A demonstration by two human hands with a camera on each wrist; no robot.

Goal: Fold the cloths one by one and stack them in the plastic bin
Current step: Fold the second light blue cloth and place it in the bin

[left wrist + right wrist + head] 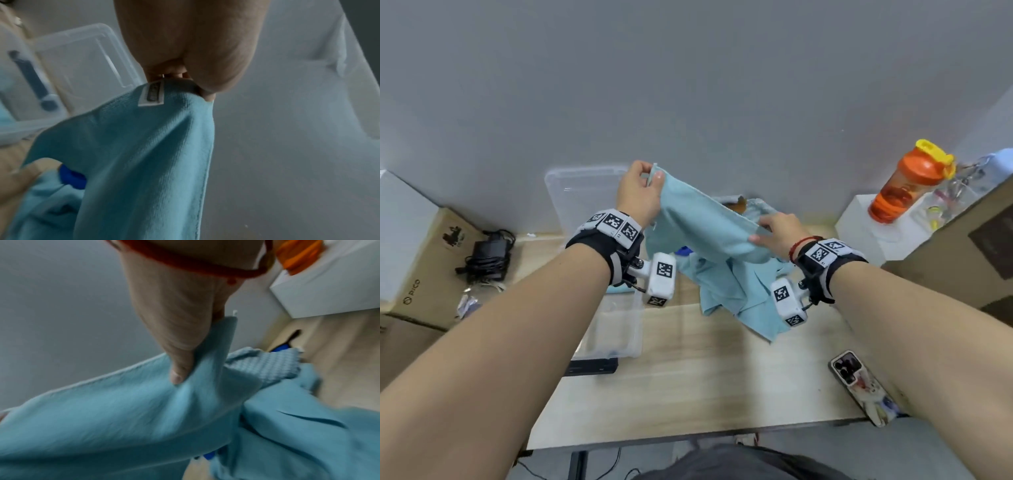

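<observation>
A light blue cloth (698, 226) hangs in the air above the table, stretched between both hands. My left hand (642, 190) pinches its upper left corner by the white label (151, 94), high above the bin. My right hand (774, 231) grips the cloth's right edge lower down, thumb (179, 369) pressed onto the fabric. The rest of the cloth (736, 294) droops in folds toward the table. The clear plastic bin (616, 329) stands on the table at the left, under my left wrist; its clear lid (582, 195) leans behind it. More blue cloths (756, 207) lie behind the held one.
A phone (859, 383) lies near the table's right front edge. An orange shaker bottle (907, 181) stands on a white box (873, 233) at the back right. Cardboard boxes (424, 260) and a black charger (489, 257) sit left. A waffle-textured cloth (271, 366) lies on the table.
</observation>
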